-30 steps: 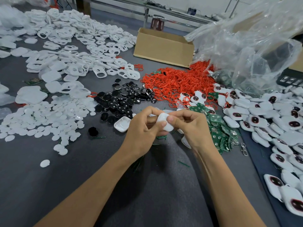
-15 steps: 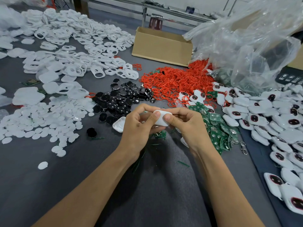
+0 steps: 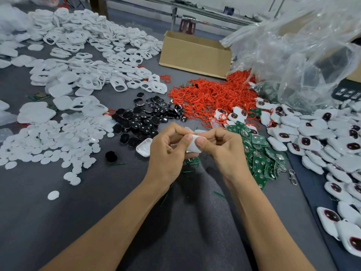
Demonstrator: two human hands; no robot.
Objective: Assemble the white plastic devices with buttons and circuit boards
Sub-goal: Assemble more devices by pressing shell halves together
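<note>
Pinching one white plastic device (image 3: pixel 194 144) between them, the left hand (image 3: pixel 168 153) and right hand (image 3: pixel 224 151) clamp thumbs and curled fingers on it above the grey table (image 3: pixel 58 222).

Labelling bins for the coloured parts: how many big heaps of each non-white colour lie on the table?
Heap of red loops: 1
Heap of black buttons: 1
Heap of green circuit boards: 1
Total: 3 heaps
</note>
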